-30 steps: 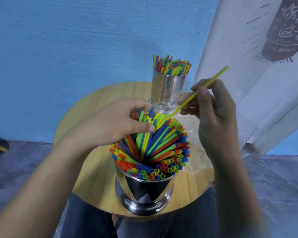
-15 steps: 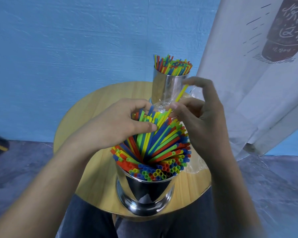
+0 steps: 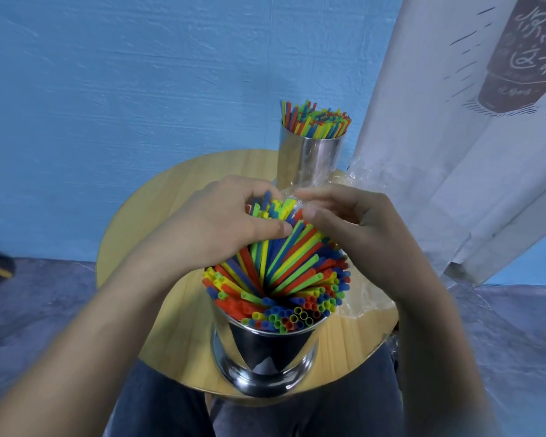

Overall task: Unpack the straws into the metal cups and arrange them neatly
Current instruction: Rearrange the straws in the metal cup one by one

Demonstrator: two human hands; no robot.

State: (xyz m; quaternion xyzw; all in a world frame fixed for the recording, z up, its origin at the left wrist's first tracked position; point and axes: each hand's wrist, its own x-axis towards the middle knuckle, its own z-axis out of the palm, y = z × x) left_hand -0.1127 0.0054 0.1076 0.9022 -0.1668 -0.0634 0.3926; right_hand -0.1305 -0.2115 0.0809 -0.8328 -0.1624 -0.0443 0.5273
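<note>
straws in red, yellow, green and blue pack the near metal cup, which stands at the near edge of the round wooden table, just above the person's lap. they fan out over the rim on the near and right sides, and their tops lean together toward the far side. left hand wraps round that upper bunch, fingers curled over the far side and thumb laid across the front, so it's got a proper grip on them. right hand sits just beside it on the right of the bunch, fingers bent, thumb and forefinger tips up against the straw tops. honestly can't tell if it's pinching one or only touching. far metal cup stands upright at the far edge of the table, well apart from the near one, with its own bundle sticking out the top. crinkly clear plastic wrapper lies along the right edge, partly under the right hand. blue wall behind, white printed banner hanging at the right.
</note>
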